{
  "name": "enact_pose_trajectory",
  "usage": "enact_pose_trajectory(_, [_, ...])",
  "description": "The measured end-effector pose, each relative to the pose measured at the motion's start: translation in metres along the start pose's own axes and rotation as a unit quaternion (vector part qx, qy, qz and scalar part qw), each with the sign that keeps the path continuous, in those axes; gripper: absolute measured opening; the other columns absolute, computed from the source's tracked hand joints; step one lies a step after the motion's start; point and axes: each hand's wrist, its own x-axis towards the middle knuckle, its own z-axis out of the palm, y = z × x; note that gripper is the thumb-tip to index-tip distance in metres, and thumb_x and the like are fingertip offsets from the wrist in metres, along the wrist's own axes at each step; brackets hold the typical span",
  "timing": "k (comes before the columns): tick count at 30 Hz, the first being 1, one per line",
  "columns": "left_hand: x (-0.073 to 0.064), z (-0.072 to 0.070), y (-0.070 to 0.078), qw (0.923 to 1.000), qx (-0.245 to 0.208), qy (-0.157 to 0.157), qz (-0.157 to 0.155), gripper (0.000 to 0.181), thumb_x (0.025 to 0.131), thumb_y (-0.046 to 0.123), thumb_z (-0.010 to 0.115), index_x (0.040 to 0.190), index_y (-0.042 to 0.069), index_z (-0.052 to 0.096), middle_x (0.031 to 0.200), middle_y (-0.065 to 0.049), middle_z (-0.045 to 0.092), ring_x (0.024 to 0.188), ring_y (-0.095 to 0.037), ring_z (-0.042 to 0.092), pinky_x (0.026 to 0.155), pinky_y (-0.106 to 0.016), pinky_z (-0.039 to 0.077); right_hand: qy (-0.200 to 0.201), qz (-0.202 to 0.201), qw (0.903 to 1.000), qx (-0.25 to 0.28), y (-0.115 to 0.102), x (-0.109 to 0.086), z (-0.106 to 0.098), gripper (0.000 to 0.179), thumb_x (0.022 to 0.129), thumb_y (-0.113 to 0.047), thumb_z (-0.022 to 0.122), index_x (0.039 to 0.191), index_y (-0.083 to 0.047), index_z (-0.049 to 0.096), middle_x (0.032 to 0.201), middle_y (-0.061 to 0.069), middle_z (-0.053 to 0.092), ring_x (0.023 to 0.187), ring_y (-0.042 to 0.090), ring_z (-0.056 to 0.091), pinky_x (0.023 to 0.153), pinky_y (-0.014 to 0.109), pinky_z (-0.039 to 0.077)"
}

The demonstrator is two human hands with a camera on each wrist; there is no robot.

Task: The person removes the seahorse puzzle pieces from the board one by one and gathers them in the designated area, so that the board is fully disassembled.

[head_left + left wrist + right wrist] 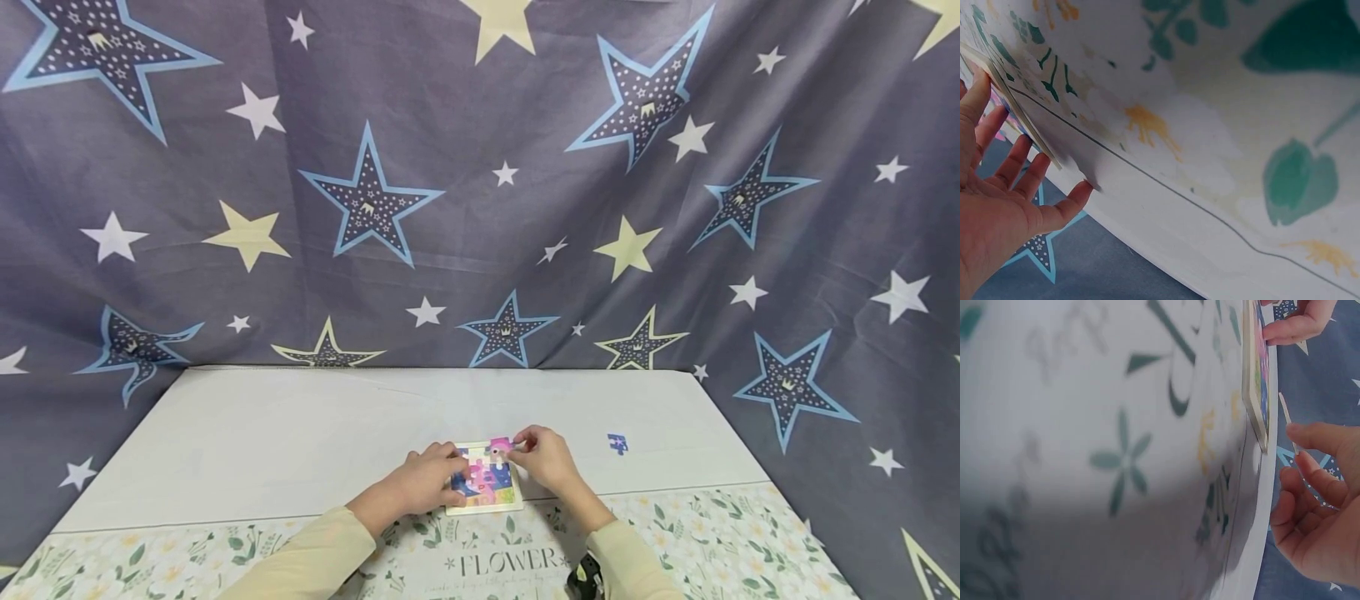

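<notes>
A small jigsaw puzzle board (516, 505) with a pale rim lies on the table, its inside showing pink, blue and yellow-green picture pieces. My left hand (429, 478) rests on its left side; the left wrist view shows the fingers (1007, 164) spread and touching the board. Between thumb and forefinger, my right hand (550, 457) pinches a pink puzzle piece (500, 447) over the board's upper right corner. Seen edge-on in the right wrist view, that thin piece (1284, 411) is apart from the board. The left hand partly hides the puzzle's left side.
To the right, a loose blue puzzle piece or pieces (617, 443) lie on the white tabletop (300, 442); the number cannot be told. A floral cloth printed "FLOWER" (420, 558) covers the near side. Behind the table hangs a star-patterned curtain (465, 242).
</notes>
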Motion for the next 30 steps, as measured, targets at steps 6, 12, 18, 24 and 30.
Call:
enact_pose_trajectory(6, [0.0, -0.001, 0.001, 1.0, 0.003, 0.0, 0.002, 0.034, 0.083, 0.045, 0.065, 0.108, 0.023, 0.062, 0.116, -0.001, 0.053, 0.108, -0.02, 0.048, 0.089, -0.049, 0.042, 0.011, -0.006, 0.9999, -0.008, 0.004, 0.0, -0.005, 0.02, 0.077, -0.016, 0.075, 0.089, -0.005, 0.065, 0.072, 0.001, 0.058, 0.062, 0.011, 0.046, 0.053, 0.023, 0.038])
enact_pose_trajectory(12, [-0.001, -0.001, 0.001, 1.0, -0.001, 0.0, 0.002, 0.033, 0.083, 0.045, 0.065, 0.108, 0.023, 0.062, 0.115, 0.0, 0.053, 0.107, -0.019, 0.048, 0.09, -0.05, 0.042, 0.013, 0.001, 0.9999, -0.003, 0.009, 0.0, -0.011, 0.02, 0.077, -0.016, 0.075, 0.09, -0.004, 0.065, 0.072, 0.002, 0.057, 0.061, 0.012, 0.046, 0.053, 0.023, 0.038])
enact_pose_trajectory(18, [-0.001, -0.001, 0.001, 1.0, 0.0, 0.002, 0.004, 0.034, 0.082, 0.045, 0.065, 0.108, 0.023, 0.062, 0.115, 0.0, 0.053, 0.108, -0.019, 0.048, 0.09, -0.051, 0.042, 0.013, 0.011, 0.9999, 0.0, 0.011, 0.0, -0.015, 0.02, 0.077, -0.015, 0.074, 0.091, -0.004, 0.065, 0.073, 0.002, 0.057, 0.063, 0.012, 0.046, 0.055, 0.024, 0.038])
enact_pose_trajectory(24, [-0.001, -0.001, 0.0, 1.0, 0.002, 0.002, 0.008, 0.033, 0.082, 0.045, 0.065, 0.107, 0.023, 0.062, 0.114, 0.0, 0.053, 0.107, -0.019, 0.048, 0.089, -0.05, 0.042, 0.019, 0.015, 0.9997, 0.001, 0.014, 0.0, -0.019, 0.02, 0.078, -0.016, 0.074, 0.091, -0.005, 0.065, 0.074, 0.003, 0.056, 0.063, 0.013, 0.046, 0.055, 0.024, 0.038])
enact_pose_trajectory(30, [-0.001, -0.001, 0.0, 1.0, 0.001, 0.001, 0.006, 0.034, 0.081, 0.045, 0.065, 0.107, 0.023, 0.062, 0.113, 0.0, 0.053, 0.106, -0.018, 0.048, 0.09, -0.052, 0.042, 0.02, 0.024, 0.9995, 0.007, 0.017, 0.0, -0.025, 0.021, 0.077, -0.016, 0.074, 0.092, -0.005, 0.065, 0.076, 0.003, 0.057, 0.065, 0.013, 0.046, 0.056, 0.024, 0.039])
